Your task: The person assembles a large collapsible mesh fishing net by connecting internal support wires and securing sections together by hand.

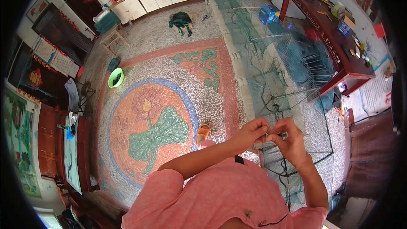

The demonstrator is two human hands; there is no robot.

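Note:
My left hand (251, 134) and my right hand (290, 141) meet in front of my body, fingertips almost touching. Both are closed in a pinch, and what lies between the fingers is too small to name. Beneath and beyond them stretches a long green mesh net (265, 80) with thin dark square frames, running away to the far wall. A black frame bar (329, 123) of it passes to the right of my right hand. Dark cords lie tangled along the mesh.
A dark red wooden table (311, 12) with small items stands at the right, a heap of blue-green netting (303, 57) beside it. On the patterned floor are a light green basin (115, 77), a dark green bundle (181, 20) and a wooden stool (113, 38). White cabinets (157, 0) line the back.

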